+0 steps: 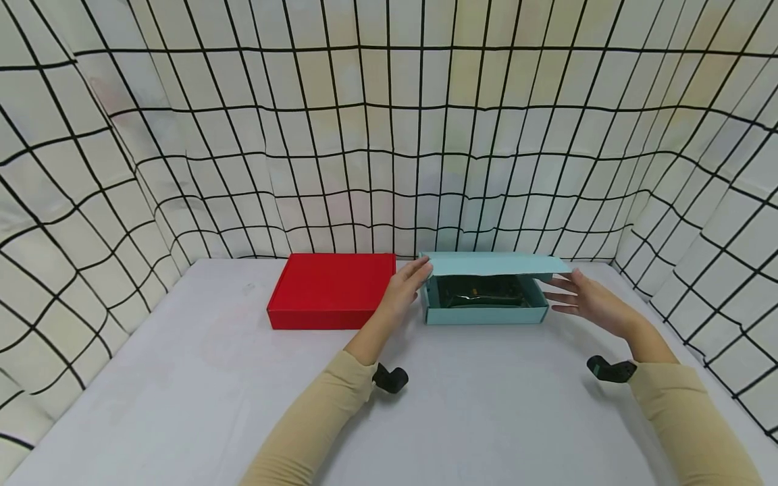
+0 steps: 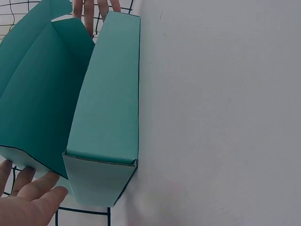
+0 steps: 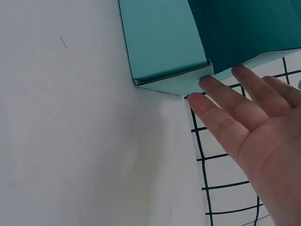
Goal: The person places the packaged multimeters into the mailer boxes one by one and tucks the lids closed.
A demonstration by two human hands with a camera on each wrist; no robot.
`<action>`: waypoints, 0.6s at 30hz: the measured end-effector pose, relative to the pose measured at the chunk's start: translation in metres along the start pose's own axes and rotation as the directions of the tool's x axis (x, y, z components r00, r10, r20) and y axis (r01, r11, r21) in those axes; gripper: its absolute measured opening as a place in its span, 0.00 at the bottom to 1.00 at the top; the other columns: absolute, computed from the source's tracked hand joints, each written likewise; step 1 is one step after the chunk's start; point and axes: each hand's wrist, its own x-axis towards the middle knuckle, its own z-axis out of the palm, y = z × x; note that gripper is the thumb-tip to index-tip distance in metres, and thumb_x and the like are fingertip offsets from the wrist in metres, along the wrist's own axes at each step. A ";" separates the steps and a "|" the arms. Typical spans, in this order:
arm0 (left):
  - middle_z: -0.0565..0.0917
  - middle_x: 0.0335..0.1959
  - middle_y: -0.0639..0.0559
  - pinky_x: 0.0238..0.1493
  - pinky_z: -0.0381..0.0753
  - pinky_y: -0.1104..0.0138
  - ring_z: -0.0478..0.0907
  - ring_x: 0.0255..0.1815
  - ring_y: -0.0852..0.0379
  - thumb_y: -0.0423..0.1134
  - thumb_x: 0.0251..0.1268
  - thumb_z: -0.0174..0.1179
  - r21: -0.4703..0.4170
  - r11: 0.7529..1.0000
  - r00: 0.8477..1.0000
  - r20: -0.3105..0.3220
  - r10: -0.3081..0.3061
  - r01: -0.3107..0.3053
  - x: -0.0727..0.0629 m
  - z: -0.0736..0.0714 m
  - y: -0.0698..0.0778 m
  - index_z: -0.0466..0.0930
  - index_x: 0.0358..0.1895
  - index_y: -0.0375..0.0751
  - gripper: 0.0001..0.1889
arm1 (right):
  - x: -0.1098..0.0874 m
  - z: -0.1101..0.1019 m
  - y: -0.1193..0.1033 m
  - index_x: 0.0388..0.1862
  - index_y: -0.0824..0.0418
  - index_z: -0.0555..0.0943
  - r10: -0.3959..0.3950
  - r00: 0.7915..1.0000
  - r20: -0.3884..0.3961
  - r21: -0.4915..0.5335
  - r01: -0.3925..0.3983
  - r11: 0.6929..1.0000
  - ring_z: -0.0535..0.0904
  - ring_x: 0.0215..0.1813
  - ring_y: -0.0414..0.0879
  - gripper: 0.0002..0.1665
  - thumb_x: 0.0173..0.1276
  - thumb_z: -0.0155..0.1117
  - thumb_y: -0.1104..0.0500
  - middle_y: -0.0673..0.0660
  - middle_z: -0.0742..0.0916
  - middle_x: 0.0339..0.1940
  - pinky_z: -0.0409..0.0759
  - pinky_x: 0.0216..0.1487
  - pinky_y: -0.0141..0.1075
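A light turquoise cardboard box (image 1: pixel 486 316) rests on the table, its hinged lid (image 1: pixel 498 263) tilted partly up. Inside lies a dark, shiny package (image 1: pixel 480 291); its kind cannot be told. At the box's left side is my left hand (image 1: pixel 401 290), fingers extended along the lid's side flap. My right hand (image 1: pixel 598 304) is on the opposite side with its fingers spread. In the right wrist view, its fingertips (image 3: pixel 207 84) are against or very close to the side of the box. Neither thumb shows clearly in the wrist views.
Left of the turquoise box stands a closed red box (image 1: pixel 331 287), partly behind my left hand. Both are near the far edge of the white table (image 1: pixel 182 378). White cloth walls with a black grid (image 1: pixel 389 135) rise around the back and sides.
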 end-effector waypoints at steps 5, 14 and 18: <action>0.66 0.76 0.39 0.72 0.64 0.42 0.65 0.74 0.38 0.48 0.79 0.52 0.035 0.999 1.000 0.016 0.012 -0.012 -0.001 -0.001 0.000 0.63 0.79 0.42 0.30 | 0.000 0.000 0.003 0.85 0.61 0.40 0.001 1.000 -0.016 0.072 0.001 0.997 0.53 0.76 0.78 0.39 0.87 0.25 0.41 0.78 0.52 0.80 0.77 0.61 0.31; 0.64 0.78 0.39 0.72 0.63 0.39 0.63 0.75 0.38 0.45 0.78 0.53 0.091 0.995 0.997 0.077 0.030 -0.037 -0.005 -0.007 0.000 0.61 0.79 0.40 0.31 | 0.000 -0.002 0.008 0.85 0.60 0.46 -0.025 1.000 -0.010 0.143 0.026 0.989 0.72 0.70 0.40 0.33 0.88 0.34 0.51 0.45 0.71 0.71 0.78 0.63 0.35; 0.64 0.78 0.41 0.71 0.65 0.41 0.60 0.76 0.41 0.44 0.78 0.54 0.125 0.992 0.996 0.089 0.019 -0.030 -0.005 -0.008 -0.003 0.62 0.79 0.40 0.31 | 0.000 -0.002 0.009 0.85 0.63 0.43 0.005 1.000 -0.022 0.161 -0.001 0.987 0.73 0.69 0.38 0.36 0.87 0.40 0.53 0.42 0.71 0.69 0.78 0.61 0.33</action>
